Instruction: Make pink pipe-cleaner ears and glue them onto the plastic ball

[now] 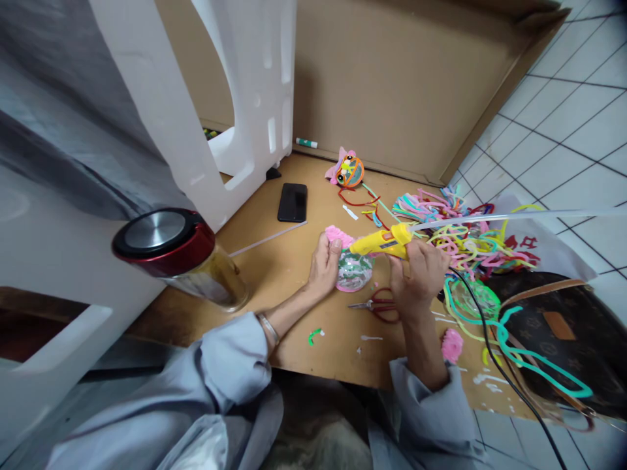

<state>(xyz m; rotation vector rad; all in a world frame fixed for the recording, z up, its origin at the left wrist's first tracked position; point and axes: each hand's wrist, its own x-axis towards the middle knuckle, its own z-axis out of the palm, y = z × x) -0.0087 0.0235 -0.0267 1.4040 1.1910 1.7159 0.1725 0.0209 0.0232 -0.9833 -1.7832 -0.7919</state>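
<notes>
Pink trim [337, 236] at disc [355, 271] edge, frame centre, seems only part-attached; no eyes visible. Left hand [324, 264] pinches trim, right hand [418, 277] grips glue gun [385, 242].

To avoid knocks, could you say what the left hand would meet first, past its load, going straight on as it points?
The left hand would probably meet the small white strip, though depth is unclear.

The right hand [418, 277] holds a yellow glue gun [385, 242] (nozzle near the pink fuzzy piece [337, 236]).
</notes>
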